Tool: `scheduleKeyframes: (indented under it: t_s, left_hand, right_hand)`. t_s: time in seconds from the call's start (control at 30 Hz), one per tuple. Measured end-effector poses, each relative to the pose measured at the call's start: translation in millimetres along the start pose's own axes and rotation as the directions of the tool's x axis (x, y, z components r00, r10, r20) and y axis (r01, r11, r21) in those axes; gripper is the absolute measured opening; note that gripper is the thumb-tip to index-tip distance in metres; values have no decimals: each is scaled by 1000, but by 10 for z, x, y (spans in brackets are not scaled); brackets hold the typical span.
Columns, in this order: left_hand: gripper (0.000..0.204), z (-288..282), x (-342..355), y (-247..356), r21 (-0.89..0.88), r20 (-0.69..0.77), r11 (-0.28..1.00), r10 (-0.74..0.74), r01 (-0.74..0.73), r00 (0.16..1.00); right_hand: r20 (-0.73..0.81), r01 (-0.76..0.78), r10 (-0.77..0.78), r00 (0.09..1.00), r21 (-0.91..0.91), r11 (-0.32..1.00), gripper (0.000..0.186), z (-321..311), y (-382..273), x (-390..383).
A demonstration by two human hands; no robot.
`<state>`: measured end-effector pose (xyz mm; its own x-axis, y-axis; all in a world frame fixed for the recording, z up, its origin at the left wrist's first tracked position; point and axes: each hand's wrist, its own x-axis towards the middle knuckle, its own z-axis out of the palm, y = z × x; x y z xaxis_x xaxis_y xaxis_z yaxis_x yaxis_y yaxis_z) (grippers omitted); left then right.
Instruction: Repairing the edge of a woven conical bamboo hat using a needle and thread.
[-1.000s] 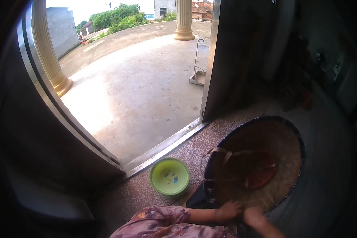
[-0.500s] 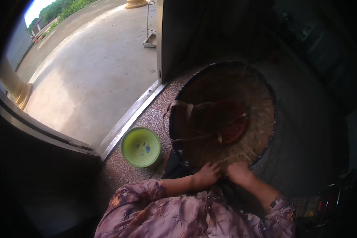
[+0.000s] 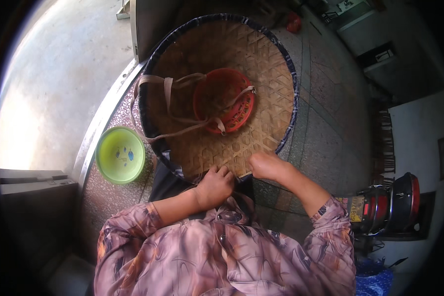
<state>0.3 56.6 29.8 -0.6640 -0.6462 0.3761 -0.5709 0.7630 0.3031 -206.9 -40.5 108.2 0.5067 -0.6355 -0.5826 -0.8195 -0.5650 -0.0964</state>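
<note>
A large round basket of woven bamboo (image 3: 269, 98) lies in front of me, its rim wrapped in dark blue patterned cloth. My left hand (image 3: 216, 187) is closed at the near rim, its fingers curled over the edge. Just right of it, my right hand (image 3: 265, 165) makes a fist over the same rim; what it pinches is hidden. A short pale strip shows at the rim between the hands. Inside the basket sits a red plastic basket (image 3: 248, 109) with openwork sides. A beige strap (image 3: 182, 129) loops from it over the left rim.
A green basin (image 3: 114, 160) stands on the speckled floor at left, beside the metal door sill (image 3: 96, 126). Beyond is a sunlit concrete yard (image 3: 59, 74). To the right are a parked motorcycle (image 3: 380, 209) and a blue dotted bag (image 3: 372, 278). Something red (image 3: 293, 22) lies farther back.
The view has swung right and brightened, so basket and basin appear farther left and the motorcycle shows clearly. Both hands remain at the near rim, the right one now a little higher.
</note>
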Motion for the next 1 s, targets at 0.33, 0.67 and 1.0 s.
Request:
scheduleKeyframes:
  t_s: [0.33,0.67,1.0]
  left_hand:
    - [26,-141,53,79,33,38,999,17,-18,999]
    - [27,-88,31,61,-10,18,1000,12,-12,1000]
    - [23,-77,53,70,-38,96,999,-4,7,995]
  right_hand:
    - [54,-86,88,995,-44,995,16,-212,-4,-47]
    - [105,-169,192,976,-191,967,16,-315,-151,-355]
    - [-230,-226,194,954,-120,967,13,135,-121,-428]
